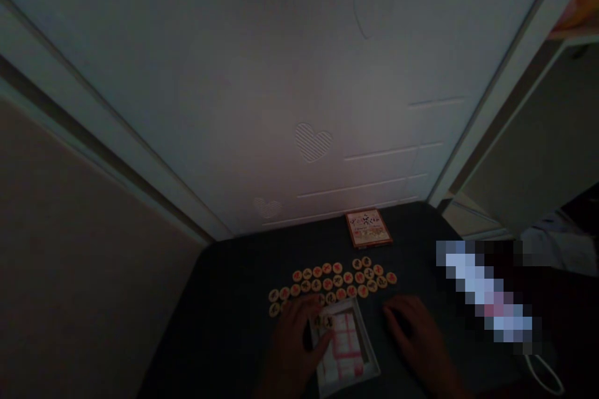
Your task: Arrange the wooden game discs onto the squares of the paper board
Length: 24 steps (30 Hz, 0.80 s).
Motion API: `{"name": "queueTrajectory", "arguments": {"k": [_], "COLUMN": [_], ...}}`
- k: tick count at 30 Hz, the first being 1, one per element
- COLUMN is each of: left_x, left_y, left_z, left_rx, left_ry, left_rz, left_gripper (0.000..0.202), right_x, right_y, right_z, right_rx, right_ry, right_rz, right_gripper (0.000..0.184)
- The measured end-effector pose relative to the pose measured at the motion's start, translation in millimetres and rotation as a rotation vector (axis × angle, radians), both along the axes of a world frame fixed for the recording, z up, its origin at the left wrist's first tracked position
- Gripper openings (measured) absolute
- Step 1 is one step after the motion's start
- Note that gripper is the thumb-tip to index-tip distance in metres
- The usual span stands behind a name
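Note:
My left hand [297, 336] is over the left side of a shallow white open box [369, 358]. Its fingers are spread across the nearest row of round wooden Chinese chess pieces [327, 284], and its thumb reaches over the box. Two chess pieces [324, 322] show between fingers and thumb, above a folded paper with red lines [345, 343] in the box. It is too dark to make out whether the fingers touch them. To the right of the box, my right hand [414, 327] rests on the table with fingers loosely curled. I see nothing in it.
Several more pieces with red or dark characters lie in uneven rows behind the box. A printed box lid [368, 228] lies at the back of the dark table [224, 312], by a white panel [234, 106] with heart patterns. A blurred-out object [486, 293] is at the right.

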<state>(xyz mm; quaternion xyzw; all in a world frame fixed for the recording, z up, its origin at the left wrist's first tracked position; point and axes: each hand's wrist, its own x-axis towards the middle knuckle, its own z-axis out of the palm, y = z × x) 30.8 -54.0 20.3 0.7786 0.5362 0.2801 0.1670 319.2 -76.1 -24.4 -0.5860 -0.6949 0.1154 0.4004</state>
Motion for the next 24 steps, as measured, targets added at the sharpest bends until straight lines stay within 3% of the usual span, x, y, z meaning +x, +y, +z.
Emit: {"name": "queueTrajectory", "arguments": {"k": [4,8,10,15,24], "left_x": [-3,-2,-2,-2,-1], "left_y": [-17,-28,-30,-32,-33], "left_z": [-15.8,-27.6,-30.4,-33.5,-30.6], "left_rx": [-0.015,-0.048,-0.048,-0.025,-0.032], "left_ry": [-0.147,-0.204,-0.222,-0.21,-0.155], "left_rz": [0.193,0.187,0.166,0.129,0.11], "left_gripper": [0.03,0.03,0.03,0.03,0.025], "right_x": [-23,-61,-78,-103,-113], "right_y": [-10,-14,-13,-8,-5], "right_z": [20.7,33.6,33.8,25.1,22.5], "right_rx": [0.001,0.007,0.017,-0.02,-0.068], "right_ry": [0.038,-0.062,-0.12,-0.24,-0.294], "right_rz": [0.083,0.266,0.291,0.227,0.12], "right_gripper": [0.016,0.017,0.023,0.036,0.024]}}
